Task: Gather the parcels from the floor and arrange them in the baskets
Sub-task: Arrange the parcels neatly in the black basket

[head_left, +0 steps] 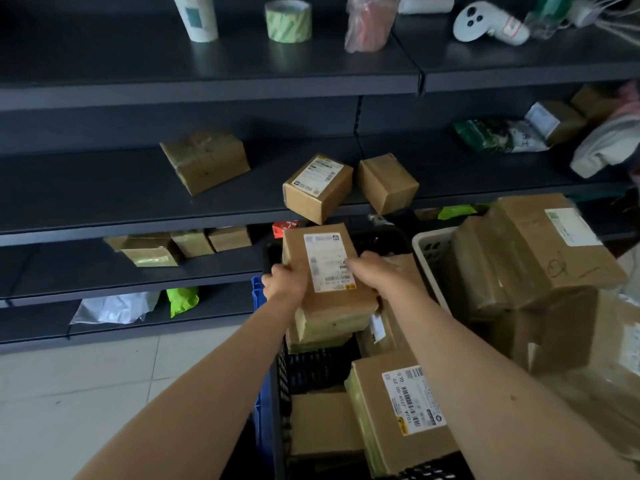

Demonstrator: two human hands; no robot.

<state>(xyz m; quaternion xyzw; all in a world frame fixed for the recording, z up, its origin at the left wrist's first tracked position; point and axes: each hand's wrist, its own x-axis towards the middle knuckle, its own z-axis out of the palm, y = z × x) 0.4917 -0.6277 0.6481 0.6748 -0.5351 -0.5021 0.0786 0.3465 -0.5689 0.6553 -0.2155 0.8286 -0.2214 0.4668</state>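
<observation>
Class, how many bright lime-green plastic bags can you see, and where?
2. One bright lime-green plastic bag lies on the lowest dark shelf, at left; the other shows behind the large brown cardboard boxes, at right. More may be hidden behind parcels.

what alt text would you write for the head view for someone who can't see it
Seen from above, a left hand and right hand hold a labelled cardboard parcel atop a stack of parcels in a black basket. A white basket to the right is piled with bigger boxes, and dark shelves behind carry a few small parcels.
</observation>
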